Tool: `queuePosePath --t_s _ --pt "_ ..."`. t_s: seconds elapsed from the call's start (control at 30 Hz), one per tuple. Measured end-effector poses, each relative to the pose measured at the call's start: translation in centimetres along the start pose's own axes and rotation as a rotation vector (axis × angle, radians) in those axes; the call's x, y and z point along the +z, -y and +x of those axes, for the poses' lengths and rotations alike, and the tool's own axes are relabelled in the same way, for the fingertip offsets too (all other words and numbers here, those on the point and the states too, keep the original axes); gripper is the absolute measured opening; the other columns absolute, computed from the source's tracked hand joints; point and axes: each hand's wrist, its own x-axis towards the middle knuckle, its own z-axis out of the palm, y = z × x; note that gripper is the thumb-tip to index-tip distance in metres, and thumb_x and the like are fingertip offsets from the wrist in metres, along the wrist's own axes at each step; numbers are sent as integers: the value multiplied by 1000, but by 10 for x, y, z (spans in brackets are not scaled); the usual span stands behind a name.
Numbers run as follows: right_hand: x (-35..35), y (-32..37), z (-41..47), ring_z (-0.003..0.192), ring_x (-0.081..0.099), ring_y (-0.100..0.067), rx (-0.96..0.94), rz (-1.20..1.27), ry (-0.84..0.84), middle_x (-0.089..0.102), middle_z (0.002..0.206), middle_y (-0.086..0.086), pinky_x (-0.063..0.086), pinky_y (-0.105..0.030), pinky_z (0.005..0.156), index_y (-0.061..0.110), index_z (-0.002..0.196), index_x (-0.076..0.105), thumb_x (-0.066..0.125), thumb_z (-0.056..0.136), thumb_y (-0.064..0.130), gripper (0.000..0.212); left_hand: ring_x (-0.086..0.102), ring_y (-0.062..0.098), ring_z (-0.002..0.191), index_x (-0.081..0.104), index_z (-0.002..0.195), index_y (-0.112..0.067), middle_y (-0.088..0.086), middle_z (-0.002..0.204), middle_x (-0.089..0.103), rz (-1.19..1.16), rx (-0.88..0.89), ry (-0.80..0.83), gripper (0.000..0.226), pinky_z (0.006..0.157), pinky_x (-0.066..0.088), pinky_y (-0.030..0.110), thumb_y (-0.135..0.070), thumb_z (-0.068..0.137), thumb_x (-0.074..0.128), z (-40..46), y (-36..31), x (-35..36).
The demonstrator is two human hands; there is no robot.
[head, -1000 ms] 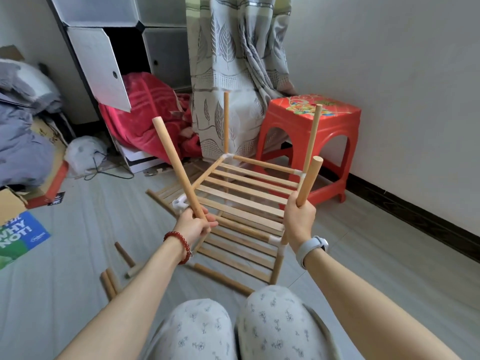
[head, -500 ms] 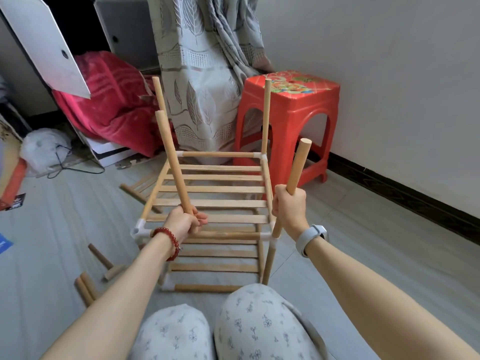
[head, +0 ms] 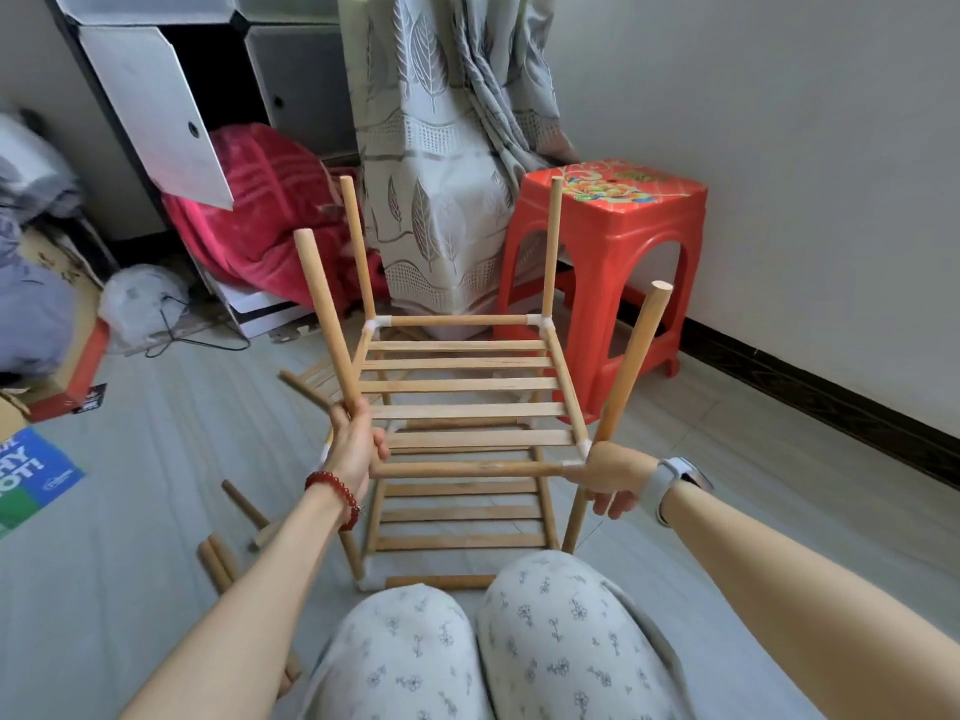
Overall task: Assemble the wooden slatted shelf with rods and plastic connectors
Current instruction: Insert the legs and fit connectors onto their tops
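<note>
The left hand grips the near-left upright wooden rod of the two-tier wooden slatted shelf; the right hand holds the near-right rod at its white plastic connector. A red plastic stool stands behind, loose rods lying on the grey floor.

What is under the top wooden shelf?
Under the top slatted shelf sits a second slatted shelf, joined by upright rods. Its back part is hidden by the top slats.

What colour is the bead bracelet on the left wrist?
Dark red bracelet, clearest in the head view.
</note>
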Motion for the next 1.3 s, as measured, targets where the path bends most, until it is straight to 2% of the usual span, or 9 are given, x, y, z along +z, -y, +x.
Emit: queuePosePath --t_s 0.2,0.33,0.47,0.57,0.67,0.77,0.9,1.13,1.3 --pt "24 72 24 100 61 -25 -500 -166 -219 66 110 -7 49 -32 83 11 114 64 44 97 23 29 47 11 74 51 96 -21 -3 79 49 -10 99 -154 22 70 42 27 -29 103 32 -8 -2 -25" --pt "50 110 48 121 45 -28 -644 -416 -89 48 133 -9 40 -40 100 25 138 44 47 97 38 43 47 2 74 57 109 -19 -7 89 52 -2 168 -277 17 63 46 19 -24 100 44 -8 -1 -58" --pt "78 124 62 129 28 -26 -818 -780 -256 30 141 -4 27 -47 104 41 144 27 37 95 54 52 52 8 71 62 112 -18 -6 76 54 -41 176 -356 18 64 47 22 -19 96 53 -8 5 -80" --pt "93 130 73 140 14 -26 -838 -747 -178 13 153 -2 13 -59 112 45 146 16 34 97 50 52 63 11 87 65 95 -23 -9 84 66 -9 240 -381 11 85 48 28 -15 93 57 -5 9 -91" --pt "101 135 78 140 15 -29 -886 -765 -161 7 156 -2 12 -57 114 42 146 18 33 99 46 50 64 13 99 61 92 -25 -9 95 68 60 261 -332 8 87 47 23 -17 92 59 0 14 -95" --pt "106 135 81 139 17 -30 -922 -771 -189 6 157 -4 17 -53 112 38 145 24 33 99 46 47 62 7 85 51 89 -22 -3 94 65 86 296 -317 13 73 49 16 -11 94 54 1 17 -90" --pt "110 132 81 137 18 -30 -941 -741 -192 9 157 -5 22 -50 109 36 142 30 37 98 44 45 63 18 100 41 90 -23 2 96 65 104 249 -263 25 93 48 38 1 95 46 -1 30 -93" --pt "113 134 80 139 16 -29 -969 -750 -175 8 157 -6 21 -49 111 36 142 31 35 99 44 44 65 25 99 43 90 -30 1 89 68 282 202 -228 28 96 48 49 -4 93 51 -8 26 -106" --pt "113 140 81 139 16 -28 -992 -775 -153 6 158 -6 22 -48 111 35 143 29 33 99 46 46 63 18 95 46 90 -31 4 96 68 438 199 -281 21 84 50 29 -13 91 58 -13 23 -104"
